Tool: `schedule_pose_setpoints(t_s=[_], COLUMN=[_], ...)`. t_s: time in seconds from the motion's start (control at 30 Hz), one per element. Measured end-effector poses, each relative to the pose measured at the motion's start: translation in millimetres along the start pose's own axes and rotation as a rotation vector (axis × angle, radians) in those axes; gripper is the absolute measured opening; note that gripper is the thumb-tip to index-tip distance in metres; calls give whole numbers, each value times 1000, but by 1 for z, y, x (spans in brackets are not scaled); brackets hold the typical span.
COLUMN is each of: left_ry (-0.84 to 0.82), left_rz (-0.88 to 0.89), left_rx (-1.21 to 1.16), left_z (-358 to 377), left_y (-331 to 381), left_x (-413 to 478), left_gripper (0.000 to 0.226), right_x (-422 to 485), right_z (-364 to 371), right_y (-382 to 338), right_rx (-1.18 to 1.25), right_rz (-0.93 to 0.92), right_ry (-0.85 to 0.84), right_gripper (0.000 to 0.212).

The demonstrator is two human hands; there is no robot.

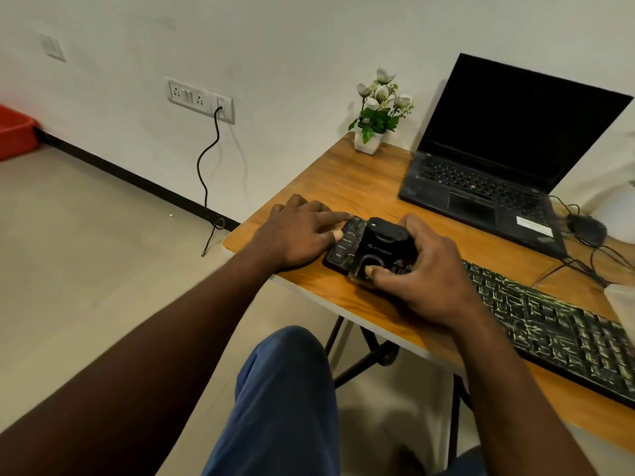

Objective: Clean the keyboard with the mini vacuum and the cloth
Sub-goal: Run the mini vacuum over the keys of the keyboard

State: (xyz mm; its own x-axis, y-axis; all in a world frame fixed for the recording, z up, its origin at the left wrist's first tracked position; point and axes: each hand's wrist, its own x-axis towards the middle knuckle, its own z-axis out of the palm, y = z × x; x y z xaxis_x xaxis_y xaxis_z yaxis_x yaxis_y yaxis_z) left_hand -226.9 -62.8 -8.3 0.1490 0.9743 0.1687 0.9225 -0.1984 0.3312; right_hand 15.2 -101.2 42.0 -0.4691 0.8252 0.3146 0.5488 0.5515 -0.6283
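A black keyboard lies along the wooden desk, its keys streaked with pale yellowish dust. On the keyboard's left end sits the black mini vacuum. My right hand grips it from the right, thumb on its near side. My left hand rests flat on the desk at the keyboard's left edge, fingers spread and touching that end. At the far right edge a pale object lies on the desk; I cannot tell if it is the cloth.
An open black laptop stands behind the keyboard, with a mouse and cables to its right. A small white pot of flowers sits at the desk's back corner. A black cable hangs from the wall socket. The desk's left edge lies close to my left hand.
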Motion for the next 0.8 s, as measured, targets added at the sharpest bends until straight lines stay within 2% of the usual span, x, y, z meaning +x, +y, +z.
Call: schedule_pose_setpoints(t_s=[0.13, 0.3, 0.4, 0.5, 0.67, 0.8], left_ry=[-17, -13, 1, 16, 59, 61], left_rz=[-58, -100, -104, -106, -145, -155], left_rx=[-167, -283, -309, -351, -444, -434], left_z=[-5, -6, -7, -7, -2, -2], left_y=[-1, -8, -7, -6, -9, -9], left_x=[3, 5, 4, 4, 6, 5], left_gripper=[59, 56, 51, 53, 57, 58], right_x=[11, 18, 14, 19, 25, 14], right_z=[22, 35, 18, 14, 36, 10], right_y=[-10, -13, -6, -5, -13, -3], right_rx=[-15, -12, 24, 33, 7, -13], right_rz=[-50, -91, -53, -32, -116, -52], right_ry=[-5, 34, -18, 7, 23, -68], right_gripper=[44, 43, 40, 42, 41, 41])
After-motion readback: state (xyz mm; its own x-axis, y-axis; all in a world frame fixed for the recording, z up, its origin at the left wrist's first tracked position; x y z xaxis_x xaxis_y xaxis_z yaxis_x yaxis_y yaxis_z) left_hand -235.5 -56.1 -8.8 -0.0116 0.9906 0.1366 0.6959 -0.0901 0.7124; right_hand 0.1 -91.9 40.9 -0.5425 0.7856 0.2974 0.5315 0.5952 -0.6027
